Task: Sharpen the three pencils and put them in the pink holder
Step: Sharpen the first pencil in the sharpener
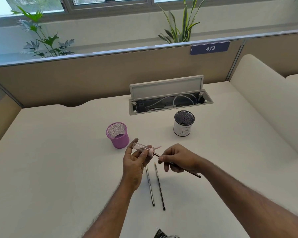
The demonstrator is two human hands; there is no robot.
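Note:
My left hand (136, 160) grips a clear tube-shaped sharpener (143, 147) with a pink cap, held above the table. My right hand (177, 158) pinches a dark pencil (193, 173) whose tip is pushed into the sharpener's pink end. Two more dark pencils (150, 188) (160, 187) lie side by side on the table just below my hands, pointing away from me. The pink mesh holder (118, 135) stands upright to the upper left of my left hand, with nothing visible inside.
A black mesh cup with a white label marked B (183, 123) stands at the back right. Behind it an open cable hatch (169, 98) is sunk into the white table (58, 160). A beige partition runs along the back and a white divider on the right.

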